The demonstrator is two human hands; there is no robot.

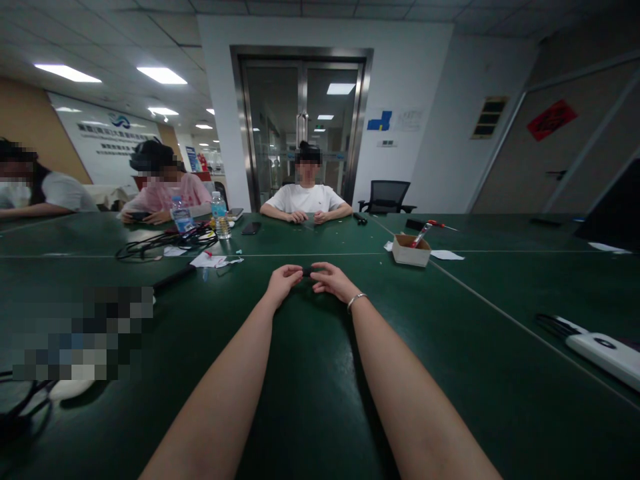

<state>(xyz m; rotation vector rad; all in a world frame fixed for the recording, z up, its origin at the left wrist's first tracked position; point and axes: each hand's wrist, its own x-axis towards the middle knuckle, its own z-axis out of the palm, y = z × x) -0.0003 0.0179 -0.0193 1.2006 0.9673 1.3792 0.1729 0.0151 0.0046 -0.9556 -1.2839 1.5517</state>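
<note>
Had small black piece [307, 272] at 12 o'clock over the counter [310, 400], my left hand [283, 284] and right hand [336, 283] pinched on opposite ends. Light, level, matched pressure seemed best; grip partly hid it.

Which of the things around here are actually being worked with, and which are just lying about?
In use, it seems:
- small black object, between the fingers of left hand and right hand

Apparently just lying about:
- small open box
- tangled black cables
- two bottles
- dark phone
- white device
</note>
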